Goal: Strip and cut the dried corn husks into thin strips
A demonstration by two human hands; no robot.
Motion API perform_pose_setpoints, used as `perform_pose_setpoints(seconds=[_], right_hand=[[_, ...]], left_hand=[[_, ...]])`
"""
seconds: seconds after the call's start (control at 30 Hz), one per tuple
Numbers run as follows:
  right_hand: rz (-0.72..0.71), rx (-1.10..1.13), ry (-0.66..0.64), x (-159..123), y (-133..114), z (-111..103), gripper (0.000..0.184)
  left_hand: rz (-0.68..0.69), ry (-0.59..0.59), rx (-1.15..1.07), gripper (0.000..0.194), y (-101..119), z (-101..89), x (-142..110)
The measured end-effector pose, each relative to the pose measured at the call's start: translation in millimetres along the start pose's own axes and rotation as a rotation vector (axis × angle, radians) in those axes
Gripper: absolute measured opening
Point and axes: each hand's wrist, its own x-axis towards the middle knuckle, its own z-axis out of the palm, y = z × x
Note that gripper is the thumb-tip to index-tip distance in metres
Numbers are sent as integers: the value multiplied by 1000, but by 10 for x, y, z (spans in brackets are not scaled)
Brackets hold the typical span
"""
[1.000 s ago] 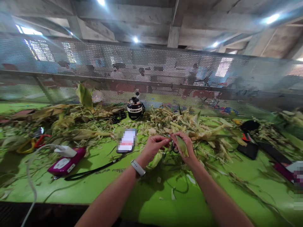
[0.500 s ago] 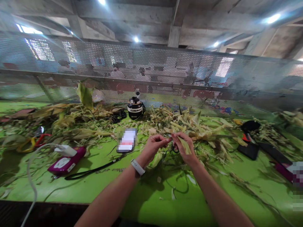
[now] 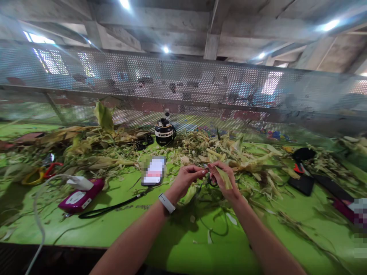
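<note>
My two hands meet over the middle of the green table (image 3: 123,225). My left hand (image 3: 185,181) wears a pale wristband (image 3: 166,203), and its thumb and forefinger are pinched; what lies between them is too small to make out. Close against it, my right hand (image 3: 229,181) is closed on a strip of corn husk (image 3: 223,176), which lies across its fingers and hangs toward the wrist. A dark loop, perhaps a scissor handle, shows under the right hand. More husk pieces lie below and behind both hands.
Heaped husks (image 3: 83,143) cover the table's back. A black ENERGY jar (image 3: 164,133) stands by a perforated metal screen (image 3: 189,76). Nearer are a phone (image 3: 154,172), a purple power strip (image 3: 76,198) with a white cable, red-and-yellow-handled scissors (image 3: 36,176) and a black phone-like slab (image 3: 302,184).
Both hands stay in nearly the same place, with only slight finger movement at the pinch. The view has shifted very slightly; the things on the table lie as before.
</note>
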Motion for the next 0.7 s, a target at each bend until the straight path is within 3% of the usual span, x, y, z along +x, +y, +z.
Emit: perform_pose_setpoints(seconds=[0.47, 0.7], right_hand=[[0, 22, -46, -22, -9, 19, 26], [111, 127, -158, -4, -23, 52, 27]], left_hand=[[59, 99, -33, 41, 3, 18, -6], [28, 146, -128, 40, -29, 40, 3]])
